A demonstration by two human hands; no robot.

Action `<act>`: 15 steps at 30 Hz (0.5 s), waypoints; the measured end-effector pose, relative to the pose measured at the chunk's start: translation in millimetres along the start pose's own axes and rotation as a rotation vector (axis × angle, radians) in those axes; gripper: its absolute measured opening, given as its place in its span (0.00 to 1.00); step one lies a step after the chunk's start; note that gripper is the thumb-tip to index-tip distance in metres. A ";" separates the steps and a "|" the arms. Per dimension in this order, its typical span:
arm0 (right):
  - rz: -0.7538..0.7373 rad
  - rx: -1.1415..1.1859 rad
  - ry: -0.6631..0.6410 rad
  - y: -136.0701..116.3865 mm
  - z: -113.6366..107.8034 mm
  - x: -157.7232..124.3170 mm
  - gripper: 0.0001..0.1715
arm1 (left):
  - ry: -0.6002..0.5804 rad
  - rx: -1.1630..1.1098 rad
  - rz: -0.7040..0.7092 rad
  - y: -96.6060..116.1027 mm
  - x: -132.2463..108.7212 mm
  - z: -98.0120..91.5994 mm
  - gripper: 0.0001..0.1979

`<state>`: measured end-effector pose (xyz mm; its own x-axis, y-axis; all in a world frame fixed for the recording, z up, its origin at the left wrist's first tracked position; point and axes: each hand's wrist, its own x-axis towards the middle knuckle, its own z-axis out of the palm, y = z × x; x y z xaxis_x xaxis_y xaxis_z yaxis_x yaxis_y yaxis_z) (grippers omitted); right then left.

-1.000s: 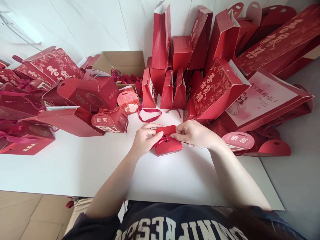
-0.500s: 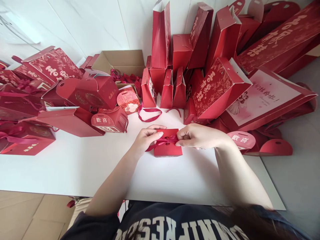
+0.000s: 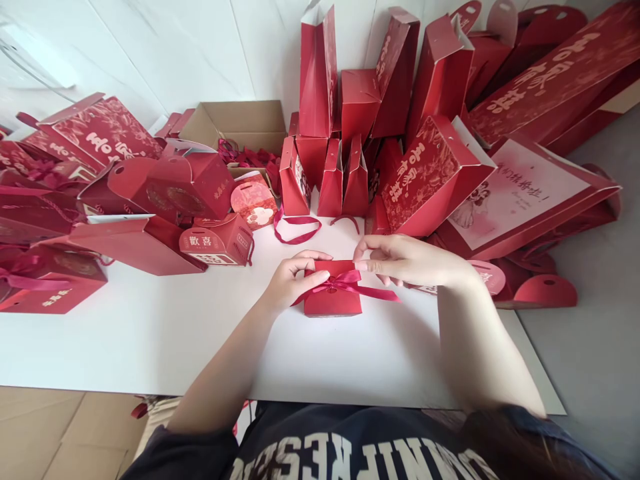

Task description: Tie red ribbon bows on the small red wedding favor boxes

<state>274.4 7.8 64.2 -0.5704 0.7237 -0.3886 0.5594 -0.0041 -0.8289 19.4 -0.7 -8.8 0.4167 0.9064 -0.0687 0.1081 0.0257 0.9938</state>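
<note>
A small red gift box (image 3: 331, 301) stands on the white table (image 3: 150, 340) in front of me. A pink-red ribbon (image 3: 367, 290) is tied across its top, with one tail running out to the right. My left hand (image 3: 293, 280) rests on the box's left top edge, its fingers on the ribbon near the knot. My right hand (image 3: 405, 261) hovers just above and right of the box, thumb and forefinger pinched at the box's upper right corner; whether they hold the ribbon I cannot tell.
Many red gift bags and boxes crowd the table's back and both sides, several leaning on the white wall. An open cardboard carton (image 3: 240, 123) sits at the back. A loose ribbon loop (image 3: 295, 230) lies behind the box. A small house-shaped box (image 3: 216, 240) stands to the left.
The box has been turned square to me. The ribbon has been pulled into a knot on top, and my right hand has lifted up and away from it.
</note>
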 end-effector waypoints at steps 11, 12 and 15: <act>-0.087 0.192 -0.167 16.3 12.4 26.8 0.15 | -0.059 0.213 0.072 1.1 -2.2 -1.5 0.19; -0.098 0.206 -0.130 15.2 12.6 27.1 0.15 | -0.076 0.226 0.072 2.3 -2.7 -2.7 0.19; -0.126 0.249 -0.052 12.2 13.1 26.8 0.16 | -0.078 0.260 0.104 9.8 -6.5 -8.8 0.14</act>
<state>258.0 18.1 38.4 -0.6596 0.6928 -0.2913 0.3212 -0.0905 -0.9427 9.8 -2.6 2.2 0.5048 0.8631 0.0163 0.2841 -0.1839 0.9410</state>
